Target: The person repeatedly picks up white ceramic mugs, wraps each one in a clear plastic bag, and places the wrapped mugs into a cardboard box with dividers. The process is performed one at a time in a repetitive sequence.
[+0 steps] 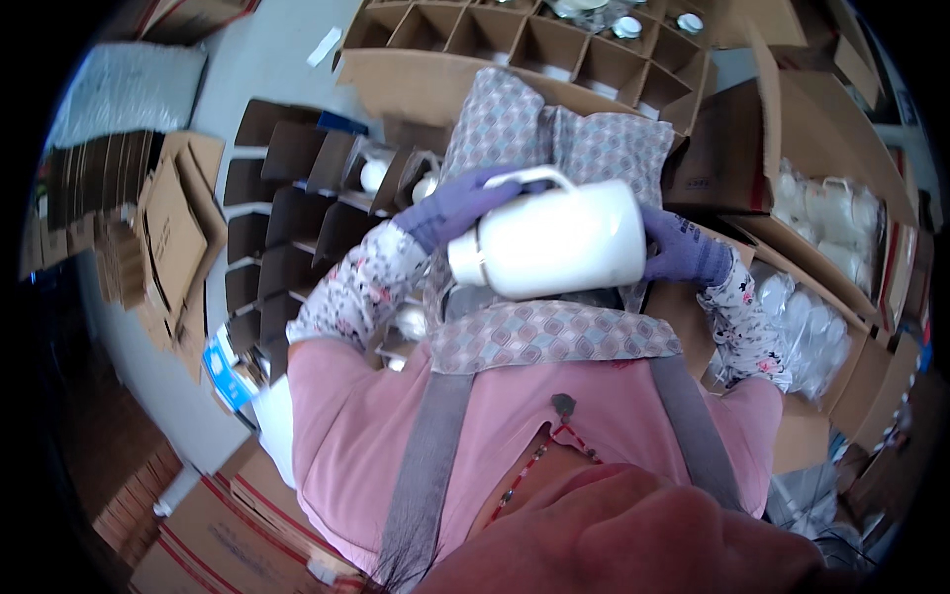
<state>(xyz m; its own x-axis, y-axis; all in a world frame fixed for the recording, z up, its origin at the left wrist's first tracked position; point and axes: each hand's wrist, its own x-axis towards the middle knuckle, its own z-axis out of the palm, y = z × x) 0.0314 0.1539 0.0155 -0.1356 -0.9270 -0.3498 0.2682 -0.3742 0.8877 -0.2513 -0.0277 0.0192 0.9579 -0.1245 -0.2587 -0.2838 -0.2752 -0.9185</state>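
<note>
A glossy white jug (564, 241) with a loop handle and a white cap lies on its side across my lap, held between my two hands. My left hand (460, 206), in a purple glove, grips it near the capped end, with fingers at the handle. At the base end, my right hand (679, 246), also gloved in purple, presses against the bottom; its fingertips are partly hidden behind the jug. Beneath the jug is a patterned apron (594, 141) that covers my legs.
Ahead stands a carton (415, 82) with cardboard dividers and a few white-capped items. Another divided carton (286, 215) on the left holds wrapped white items. To the right, open boxes (787, 148) contain plastic-wrapped white jugs (827, 211). Flattened cardboard (174, 237) leans at far left.
</note>
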